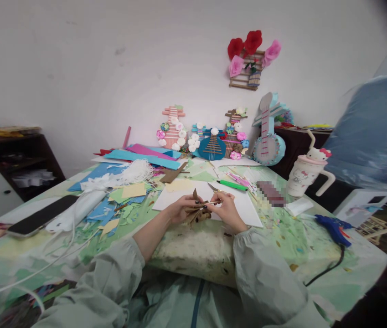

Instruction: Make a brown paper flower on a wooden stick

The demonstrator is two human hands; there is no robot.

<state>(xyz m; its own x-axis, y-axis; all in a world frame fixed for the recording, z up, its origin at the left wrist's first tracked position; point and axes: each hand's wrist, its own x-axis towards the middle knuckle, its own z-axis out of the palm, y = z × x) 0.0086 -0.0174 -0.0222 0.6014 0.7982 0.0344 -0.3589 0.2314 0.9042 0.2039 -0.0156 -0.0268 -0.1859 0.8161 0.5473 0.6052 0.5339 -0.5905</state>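
My left hand (184,208) is closed on a folded brown paper piece (200,215) shaped like a flower, with petal-like strips sticking up and hanging down. My right hand (226,210) comes in from the other side, its fingers pinching a thin pale stick (211,203) that meets the brown paper. A pointed metal tool (213,187) shows just above the right fingers; whether that hand also holds it I cannot tell. Both hands are over the near part of a white sheet (248,207) on the table. The fingers partly cover the paper's middle.
Paper scraps (131,214) and white cord (138,173) lie left, by a phone (43,215) and a white power strip (77,212). A green marker (232,185) lies beyond my hands. Right are a tumbler (304,175) and a blue glue gun (333,229). Paper-flowered instrument models (213,146) stand behind.
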